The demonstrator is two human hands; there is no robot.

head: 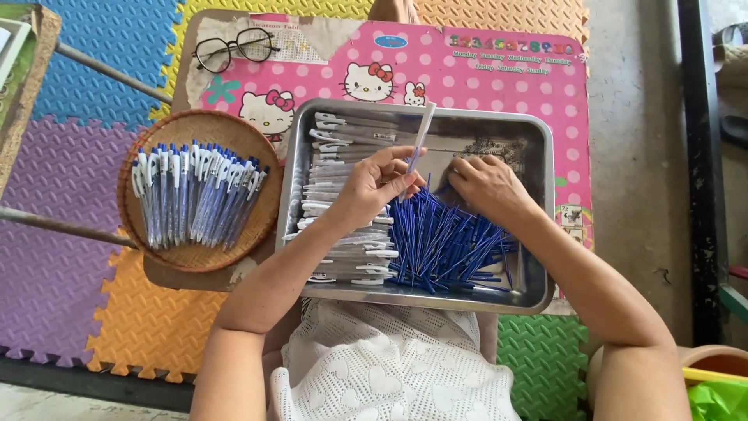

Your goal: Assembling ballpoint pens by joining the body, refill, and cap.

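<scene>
Pinching a white pen barrel (421,134) in left-hand fingers (393,181); right-hand fingers (467,168) curled, reaching blue refills (444,245) beneath; assembled pens (195,195) well left, many barrels unfilled.

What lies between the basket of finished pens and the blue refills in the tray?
In the head view, a stack of empty pen barrels fills the tray's left side, between the basket and the refills.

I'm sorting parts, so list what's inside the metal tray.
The metal tray holds stacked clear pen barrels and a heap of blue refills. The left hand holds one barrel; the right hand covers part of some small springs.
</scene>
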